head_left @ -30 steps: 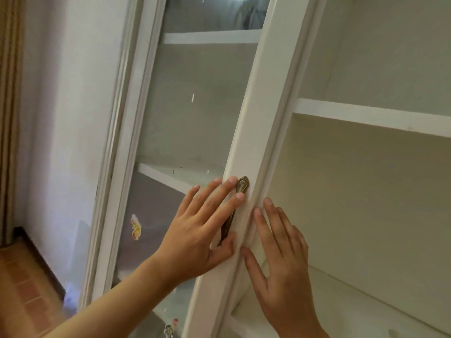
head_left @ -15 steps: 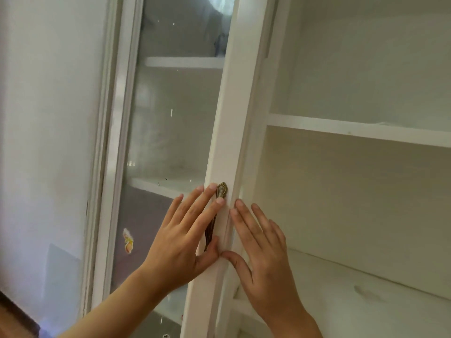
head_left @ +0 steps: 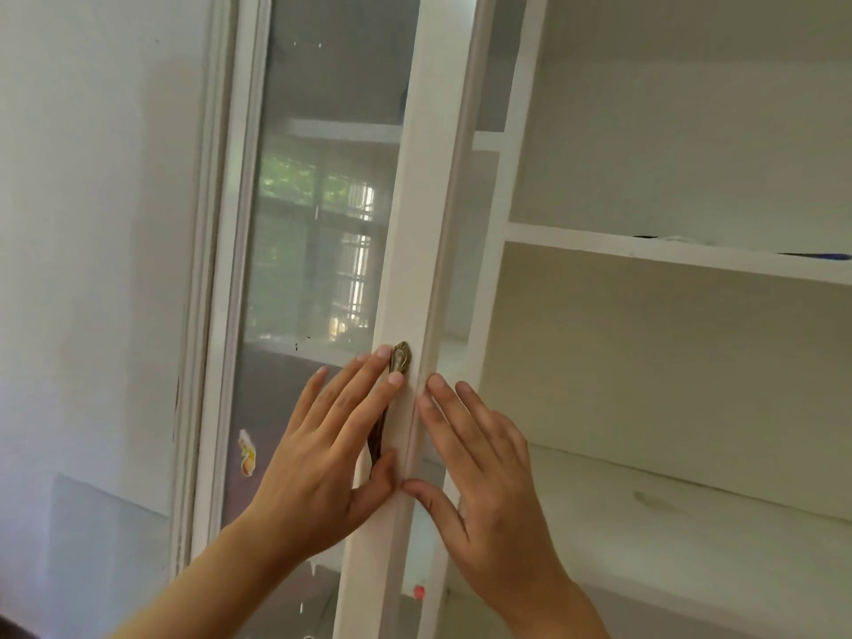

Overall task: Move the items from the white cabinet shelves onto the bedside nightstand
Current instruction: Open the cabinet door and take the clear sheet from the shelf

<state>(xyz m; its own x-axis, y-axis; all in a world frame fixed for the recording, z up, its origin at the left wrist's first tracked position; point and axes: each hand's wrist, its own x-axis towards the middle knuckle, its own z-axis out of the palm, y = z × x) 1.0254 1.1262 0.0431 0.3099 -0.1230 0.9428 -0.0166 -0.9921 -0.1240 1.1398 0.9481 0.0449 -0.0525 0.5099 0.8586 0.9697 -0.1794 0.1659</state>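
The left hand (head_left: 329, 458) is lying flat against the white frame of the glass cabinet door (head_left: 405, 279), fingers straight and spread, their tips reaching up beside the top of the bronze door handle (head_left: 389, 398); the thumb is pressing the frame just below the handle's lower end, so the handle is running between thumb and fingers without being gripped. The forearm is rising from the lower left of the view. The right hand (head_left: 484, 481) is resting just right of the handle, on the door's outer edge, fingers straight and pointing up, thumb stretched left toward the left thumb; both hands are flat and holding nothing. Right of the handle, the white cabinet (head_left: 599, 242) is standing open with its shelves exposed. On the upper shelf, far right of the handle, a thin dark blue item (head_left: 816, 256) is lying flat beside something pale; what they are cannot be told. Left of the handle, a small yellow sticker (head_left: 246, 454) is sitting on the glass, which is reflecting a window.
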